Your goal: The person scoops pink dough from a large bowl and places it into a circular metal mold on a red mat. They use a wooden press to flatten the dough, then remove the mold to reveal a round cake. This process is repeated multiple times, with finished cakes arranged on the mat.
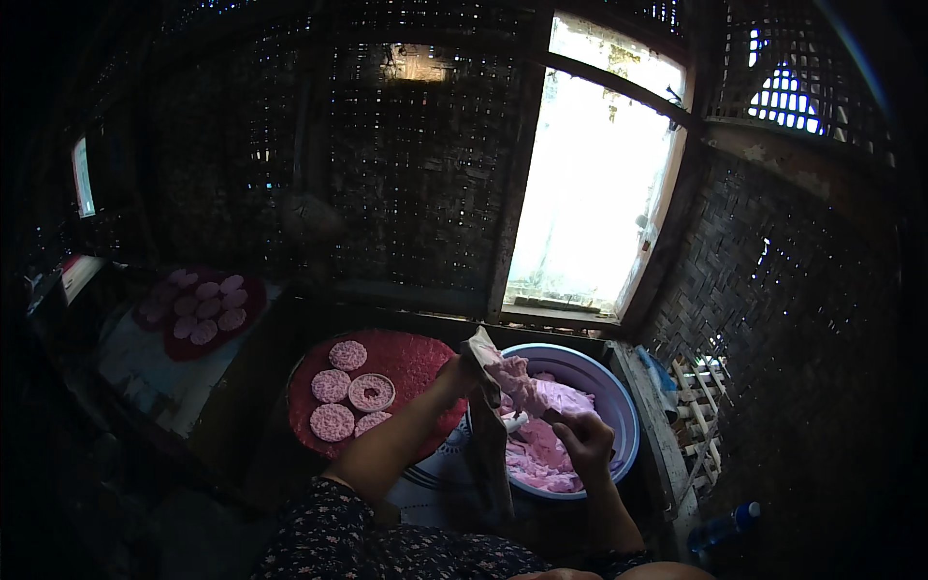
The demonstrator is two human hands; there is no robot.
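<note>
My left hand (456, 377) grips the mouth of a pale, limp cloth bag (493, 449), which hangs down in front of the basin. Pink dough (522, 387) lies at the bag's opening. Over the basin, my right hand (586, 443) is closed on a thin dark utensil handle (554, 416); its far end is hidden in the dough. The blue-purple basin (631, 425) holds more soft pink paste (541, 459). Left of the bag is a round red sheet (416, 353) bearing several pink textured discs (332, 422). A pale ring mould (373, 392) lies among them, with pink strands inside it.
Farther left, a second red sheet (253, 300) with several pink discs lies on a pale surface (145, 372). A wooden ledge (650, 411) runs right of the basin. A blue bottle (725, 527) is at lower right. A bright window (590, 193) stands behind.
</note>
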